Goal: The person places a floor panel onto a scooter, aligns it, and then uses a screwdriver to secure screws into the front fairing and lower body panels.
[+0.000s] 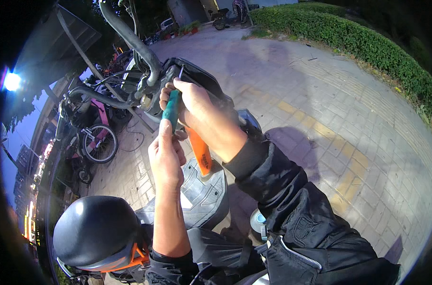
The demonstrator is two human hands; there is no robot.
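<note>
Both hands are at a screwdriver with a green handle [172, 108]. My right hand [195, 102] is closed around the handle's upper part and the base of the metal shaft. My left hand [166, 156] grips the lower end with its fingers. The shaft points up and away, toward the black front panel [197, 76] of a scooter; whether its tip touches a screw is too small to tell. Below my right hand, an orange panel [199, 149] slants down to the scooter's grey footboard [201, 194]. Handlebars [135, 47] rise just beyond the hands.
A black rounded shell with orange trim [95, 232] is at the lower left. A round container with a blue top [260, 221] stands beside my right sleeve. Parked two-wheelers, one with a pink frame [100, 111], are at the left. Paving [320, 104] and a hedge [339, 35] extend right.
</note>
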